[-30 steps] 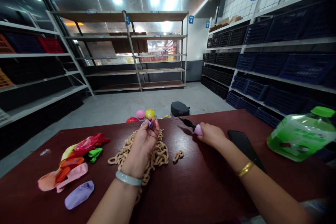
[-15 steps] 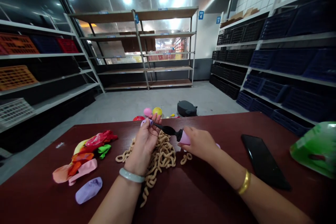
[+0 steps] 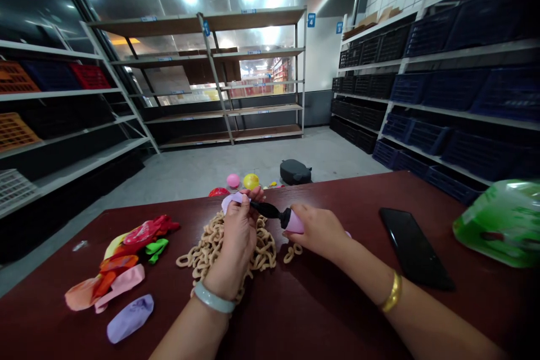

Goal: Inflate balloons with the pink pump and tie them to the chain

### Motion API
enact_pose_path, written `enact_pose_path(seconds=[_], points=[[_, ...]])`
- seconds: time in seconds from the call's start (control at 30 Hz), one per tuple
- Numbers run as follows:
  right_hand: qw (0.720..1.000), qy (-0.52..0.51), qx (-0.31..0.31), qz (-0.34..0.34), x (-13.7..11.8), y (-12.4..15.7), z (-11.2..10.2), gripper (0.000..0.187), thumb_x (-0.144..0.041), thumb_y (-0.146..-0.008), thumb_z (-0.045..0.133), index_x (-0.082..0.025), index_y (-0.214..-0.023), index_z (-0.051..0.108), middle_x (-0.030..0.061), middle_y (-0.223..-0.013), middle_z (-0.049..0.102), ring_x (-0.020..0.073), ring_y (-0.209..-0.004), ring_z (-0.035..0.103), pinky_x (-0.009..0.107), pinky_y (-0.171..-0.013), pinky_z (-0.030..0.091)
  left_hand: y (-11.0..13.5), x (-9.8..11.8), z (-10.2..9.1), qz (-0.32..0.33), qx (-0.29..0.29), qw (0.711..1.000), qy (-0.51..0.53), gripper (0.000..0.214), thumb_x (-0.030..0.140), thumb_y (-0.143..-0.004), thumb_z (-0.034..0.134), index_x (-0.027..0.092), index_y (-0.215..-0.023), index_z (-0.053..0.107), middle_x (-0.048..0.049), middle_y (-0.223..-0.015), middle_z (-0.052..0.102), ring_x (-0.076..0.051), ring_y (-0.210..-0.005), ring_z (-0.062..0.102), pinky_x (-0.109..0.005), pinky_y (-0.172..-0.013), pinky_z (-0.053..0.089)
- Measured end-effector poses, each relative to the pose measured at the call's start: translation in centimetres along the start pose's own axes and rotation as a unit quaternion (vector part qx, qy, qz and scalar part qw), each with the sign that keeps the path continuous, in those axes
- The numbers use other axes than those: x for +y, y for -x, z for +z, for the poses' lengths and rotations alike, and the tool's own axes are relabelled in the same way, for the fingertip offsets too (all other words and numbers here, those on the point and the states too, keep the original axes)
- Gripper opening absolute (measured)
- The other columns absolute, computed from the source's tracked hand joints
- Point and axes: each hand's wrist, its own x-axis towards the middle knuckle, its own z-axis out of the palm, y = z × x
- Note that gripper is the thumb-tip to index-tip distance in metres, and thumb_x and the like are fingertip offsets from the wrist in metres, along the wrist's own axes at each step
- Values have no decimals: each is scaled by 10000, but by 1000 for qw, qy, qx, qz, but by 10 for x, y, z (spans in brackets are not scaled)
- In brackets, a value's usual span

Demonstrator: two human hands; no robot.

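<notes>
Shelving (image 3: 265, 133) stands beyond a dark red tabletop (image 3: 270, 320). Tan loops (image 3: 211, 242) are heaped near the tabletop's middle, partly behind the left forearm. A cluster of limp coloured balloons (image 3: 120, 262) lies left of them; a green container (image 3: 502, 225) is at far right, with a black flat device (image 3: 415, 247) nearer the right forearm. The right hand (image 3: 318, 230) is wrapped around a pink-and-black pump (image 3: 294, 223). Above the loops, the left hand (image 3: 241, 230) pinches a lilac balloon (image 3: 232, 201) at the pump's tip; whether the tip is inside cannot be made out.
</notes>
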Motion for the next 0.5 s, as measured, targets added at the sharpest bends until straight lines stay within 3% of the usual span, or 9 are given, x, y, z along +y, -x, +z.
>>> enact_pose_path(seconds=[0.5], points=[[1000, -13, -19, 0, -1, 1, -8, 440, -516, -830, 585, -222, -1144, 496, 78, -1050, 662, 256, -866, 655, 324, -666, 417, 25, -3, 12, -115, -33, 993, 20, 177, 281, -812, 700, 167, -909, 604, -101, -1076, 703, -232, -1050, 646, -349, -825, 533]])
